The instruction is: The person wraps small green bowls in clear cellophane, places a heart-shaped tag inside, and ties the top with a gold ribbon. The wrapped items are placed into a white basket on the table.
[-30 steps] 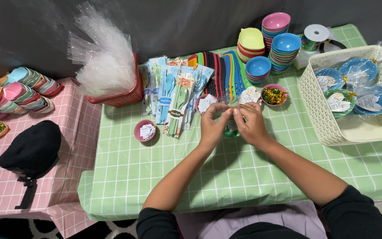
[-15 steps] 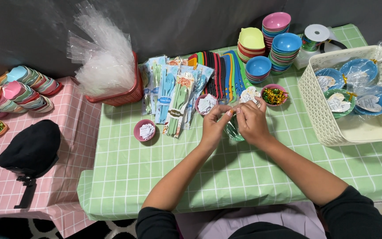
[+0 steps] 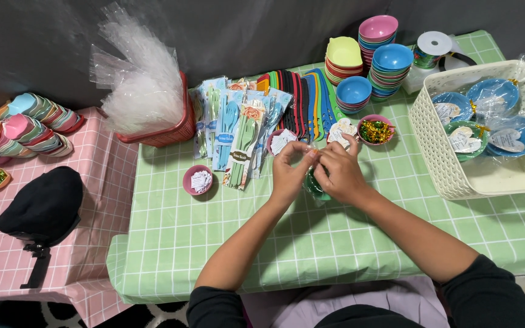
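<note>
Both hands, left hand [image 3: 288, 173] and right hand [image 3: 343, 173], pinch their fingers together on a wrapped green bowl [image 3: 315, 184] above the table [image 3: 274, 237].

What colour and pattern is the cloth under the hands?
Light green with a white grid check, on the tablecloth, seen from the head view.

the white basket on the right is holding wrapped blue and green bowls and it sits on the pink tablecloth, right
Not quite. The white basket does hold wrapped blue and green bowls, but it sits on the green checked tablecloth, not the pink one. The pink tablecloth covers the table on the left. The head view shows this.
</note>
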